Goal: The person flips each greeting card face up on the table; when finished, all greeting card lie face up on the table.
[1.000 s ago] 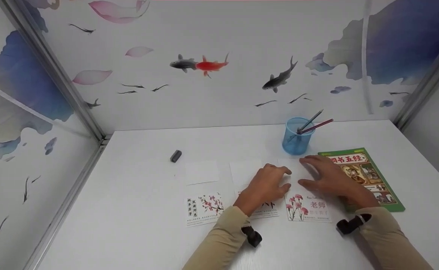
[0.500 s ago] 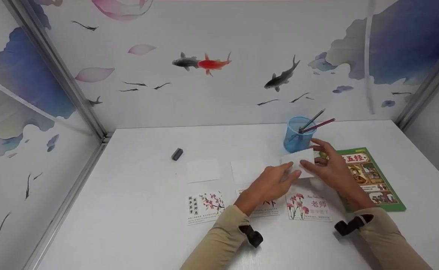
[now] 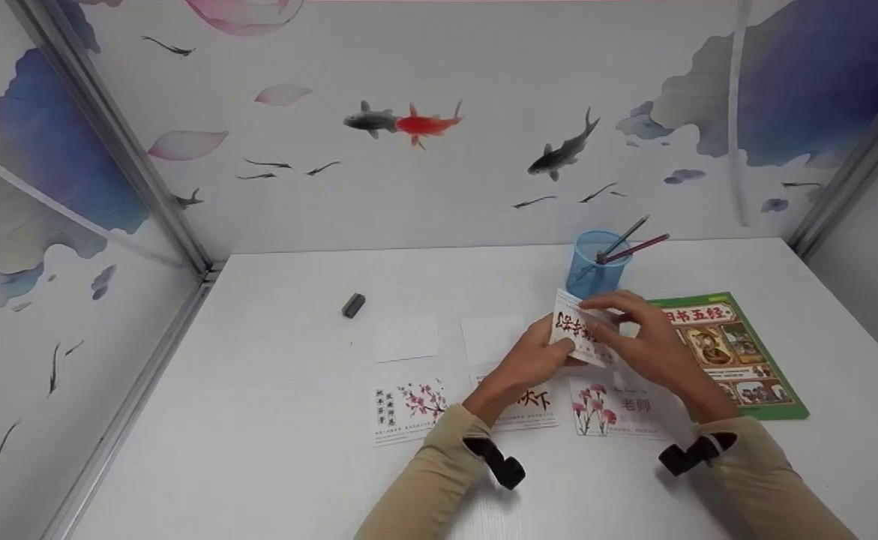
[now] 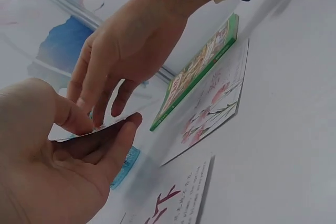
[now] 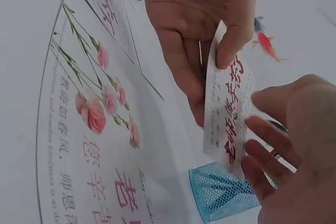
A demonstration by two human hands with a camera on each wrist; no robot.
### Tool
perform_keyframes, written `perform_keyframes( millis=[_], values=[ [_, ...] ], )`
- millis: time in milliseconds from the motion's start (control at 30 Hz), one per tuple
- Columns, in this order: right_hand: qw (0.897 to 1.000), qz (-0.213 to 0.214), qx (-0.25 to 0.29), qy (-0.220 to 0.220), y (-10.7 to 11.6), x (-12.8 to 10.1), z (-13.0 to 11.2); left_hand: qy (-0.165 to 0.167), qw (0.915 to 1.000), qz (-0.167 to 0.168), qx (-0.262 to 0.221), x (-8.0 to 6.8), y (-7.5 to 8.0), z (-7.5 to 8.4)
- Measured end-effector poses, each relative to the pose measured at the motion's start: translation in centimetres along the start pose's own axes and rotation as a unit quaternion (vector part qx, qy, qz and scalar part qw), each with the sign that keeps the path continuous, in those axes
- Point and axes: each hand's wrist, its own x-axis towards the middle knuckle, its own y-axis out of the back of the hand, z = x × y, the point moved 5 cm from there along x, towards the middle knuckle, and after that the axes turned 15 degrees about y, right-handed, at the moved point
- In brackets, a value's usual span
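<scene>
A small white card (image 3: 575, 321) with red brush-style lettering is held tilted above the table, printed side up. My left hand (image 3: 522, 356) pinches it, thumb on the printed face and fingers underneath, as the right wrist view shows on the card (image 5: 223, 103). Loosely bent, my right hand (image 3: 654, 343) has its fingertips at the card's other edge; whether they press on it I cannot tell. Below lie a card with pink carnations (image 3: 594, 409), a partly covered card with dark red lettering (image 3: 532, 401), and a card with plum blossoms (image 3: 416, 405).
Two plain white cards, a left one (image 3: 407, 337) and a right one (image 3: 483, 337), lie behind the printed row. A blue mesh cup (image 3: 592, 274) with pencils stands behind my hands. A green-edged book (image 3: 753, 375) lies right; a dark eraser-like block (image 3: 354, 305) lies left.
The card left the table between both hands, blank side showing, and was turned so its red lettering faces up. My left hand now grips it; the right hand's fingers have loosened.
</scene>
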Motion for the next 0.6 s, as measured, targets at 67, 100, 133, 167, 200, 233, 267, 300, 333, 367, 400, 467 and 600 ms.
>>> perform_keyframes(
  millis=[67,100,133,167,200,233,267,300,333,367,400,467,600],
  values=[
    [1.000,-0.003,-0.018,-0.009,0.2,-0.1,0.3,0.000,0.9993,-0.018,-0.034,0.3,0.0,-0.2],
    [0.999,-0.007,-0.027,-0.017,0.3,-0.1,0.5,0.001,0.9987,-0.021,-0.046,0.4,0.1,-0.2],
    [0.999,-0.014,-0.035,-0.029,0.4,-0.1,0.7,0.003,0.9984,-0.019,-0.054,0.4,0.2,-0.3],
    [0.998,-0.020,-0.042,-0.041,0.4,-0.2,0.9,0.006,0.9981,-0.012,-0.059,0.5,0.4,-0.3],
    [0.997,-0.026,-0.047,-0.054,0.5,-0.2,1.1,0.010,0.9976,-0.003,-0.068,0.5,0.5,-0.4],
    [0.996,-0.031,-0.048,-0.067,0.6,-0.2,1.2,0.016,0.9967,0.008,-0.080,0.5,0.7,-0.4],
    [0.995,-0.037,-0.049,-0.082,0.7,-0.3,1.4,0.022,0.9953,0.020,-0.092,0.5,1.0,-0.4],
    [0.993,-0.044,-0.051,-0.098,0.9,-0.4,1.6,0.029,0.9935,0.036,-0.105,0.4,1.2,-0.4],
    [0.991,-0.051,-0.052,-0.116,1.0,-0.5,1.7,0.035,0.9911,0.052,-0.117,0.4,1.5,-0.4],
    [0.988,-0.058,-0.052,-0.132,1.1,-0.6,1.9,0.041,0.9888,0.067,-0.127,0.3,1.7,-0.4],
    [0.986,-0.065,-0.050,-0.146,1.2,-0.7,2.0,0.045,0.9868,0.079,-0.134,0.3,1.9,-0.5],
    [0.982,-0.077,-0.048,-0.166,1.2,-0.8,2.2,0.052,0.9854,0.099,-0.129,0.2,2.2,-0.5],
    [0.986,-0.089,-0.032,-0.139,0.8,-0.7,2.1,0.054,0.9898,0.109,-0.074,0.2,2.3,-0.7]
  ],
)
